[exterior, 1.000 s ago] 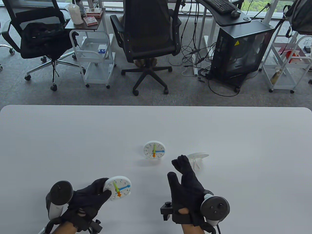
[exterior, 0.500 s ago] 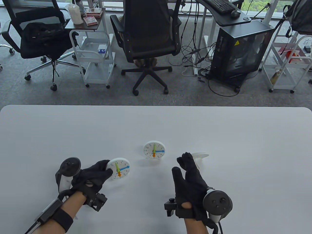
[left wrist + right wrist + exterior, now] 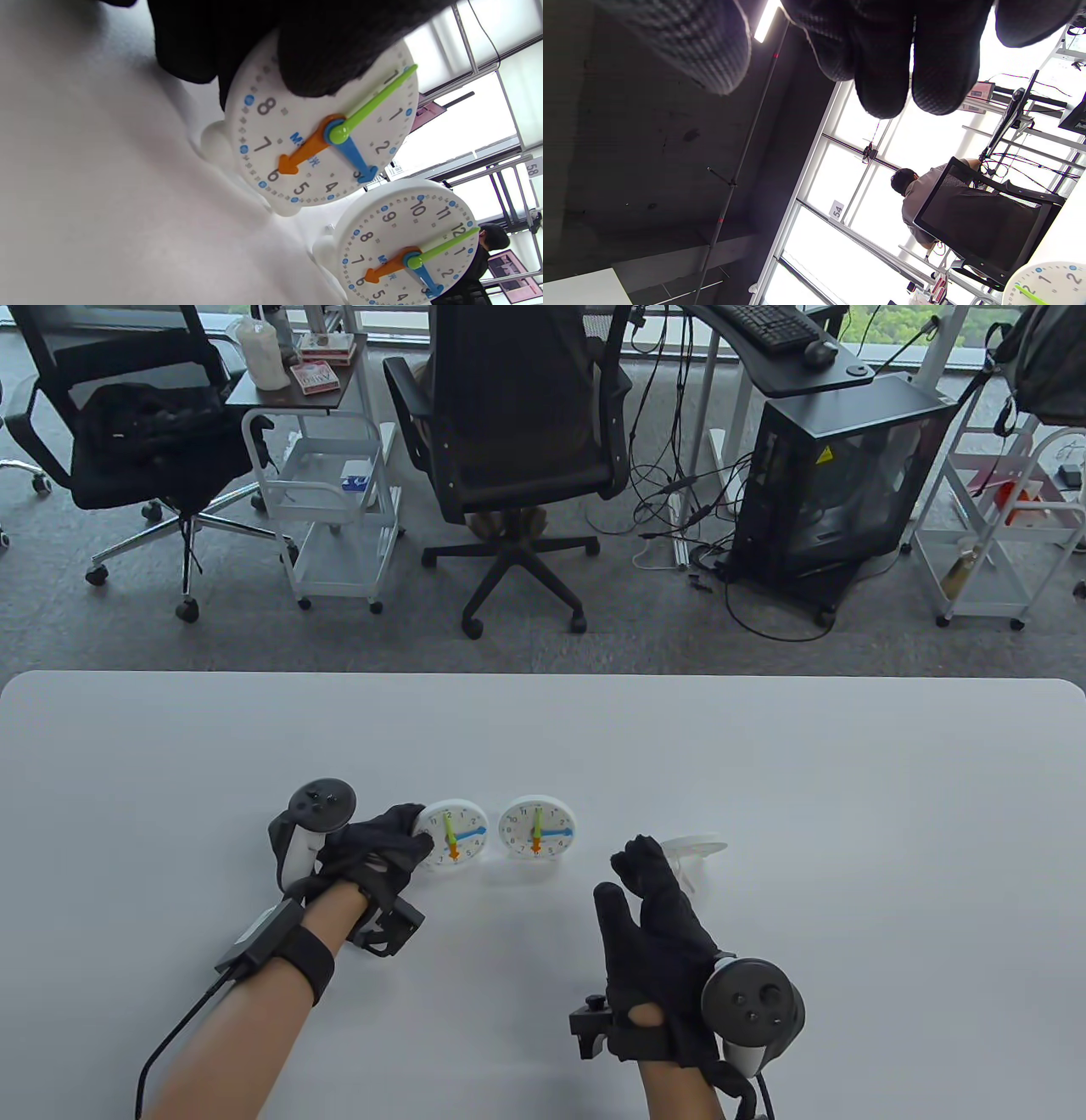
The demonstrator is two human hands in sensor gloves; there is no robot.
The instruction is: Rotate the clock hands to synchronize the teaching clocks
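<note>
Held at the left rim by the left hand (image 3: 373,848), thumb pad laid over the face around the ten and eleven, other fingers behind the case: a small white teaching clock (image 3: 456,835), standing on the white table (image 3: 764,763) just left of a second, identical clock (image 3: 536,827), the two close but not touching. On both, orange hand at six, blue near three, green close to twelve, so seemingly matched already or nearly so; green on the held clock perhaps a shade off, hard to say from the tilted left wrist view. Probably light, hollow plastic, stiff and smooth, easily tipped on its small feet and prone to sliding on the slick tabletop. Best gripped by the rim or back, as now, keeping thumb and fingers clear of the face so no hand gets dragged. Thin coloured hands likely flexible and snappable at the hub; better nudged near the tip with one fingertip, gently, with the case steadied. Right hand (image 3: 657,933) raised near the table's near right, fingers loosely together and slightly curled, holding nothing. Just beyond its fingertips, a third clock (image 3: 697,848) lying tipped, face hidden, only rim and stand showing; likely to need standing up by the rim before any setting.
</note>
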